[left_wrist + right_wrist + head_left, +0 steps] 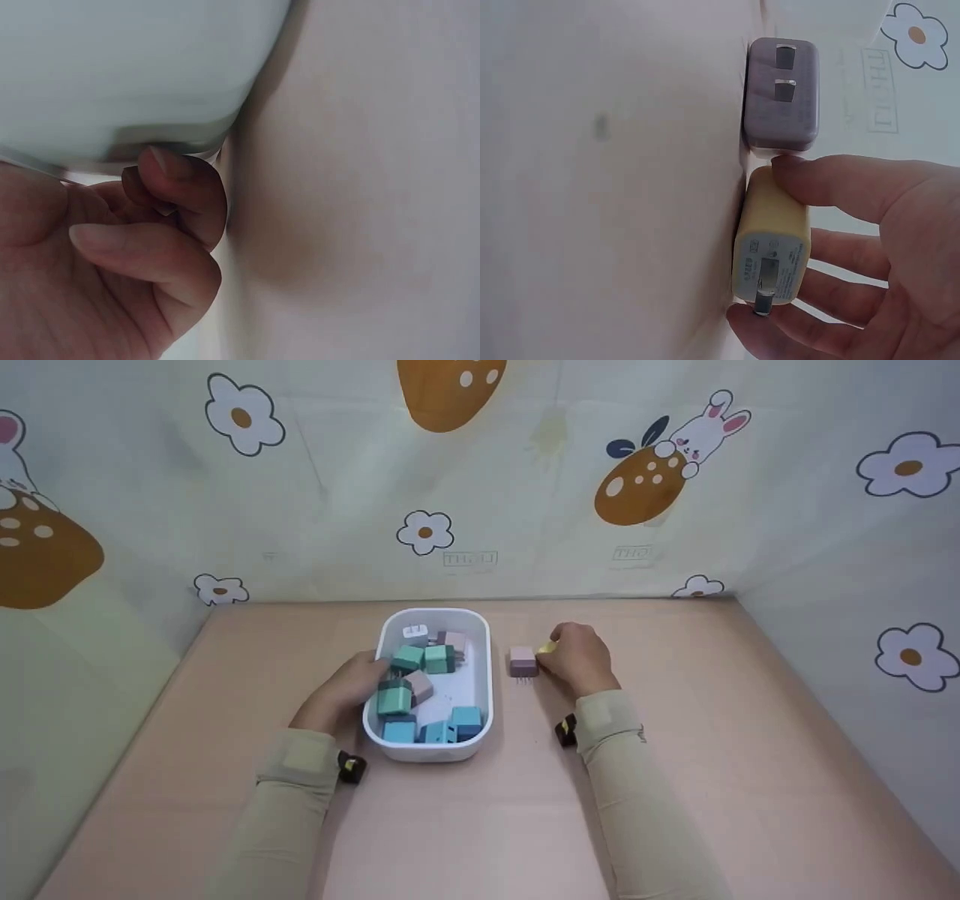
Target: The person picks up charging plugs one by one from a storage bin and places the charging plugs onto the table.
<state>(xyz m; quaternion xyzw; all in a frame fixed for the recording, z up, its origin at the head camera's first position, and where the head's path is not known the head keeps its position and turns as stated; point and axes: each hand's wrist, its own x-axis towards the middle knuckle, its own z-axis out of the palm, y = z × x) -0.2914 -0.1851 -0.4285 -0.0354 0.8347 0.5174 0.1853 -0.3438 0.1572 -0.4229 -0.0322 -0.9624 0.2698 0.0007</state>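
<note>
Patterned cloth: the backdrop point(330, 487) rises behind and at both sides, printed with flowers, rabbits and brown fruit.
Table: the pinkish top point(442, 825) lies under everything.
Arms: both come in from the near edge in beige sleeves, the left sleeve point(281, 825) slanting up and rightward, the right sleeve point(649, 817) up and leftward.
White tub: it point(486, 675) sits on the table between the arms, holding green chargers point(394, 699), blue chargers point(466, 718), pink chargers point(420, 688) and a white charger point(415, 633).
Left hand: it point(347, 684) grips the tub's left side, thumb at the rim, fingers bent against the outer wall.
Right hand: it point(577, 656) is arched, back upward, thumb and fingers closed to a pinch around the yellow charger.
Purple-pink charger: it point(523, 660) rests on the table between tub and right hand, prongs toward the person.
Yellow charger: it point(772, 214) is low at the table, just beside the purple-pink one, thumb on one side, fingers opposite.
</note>
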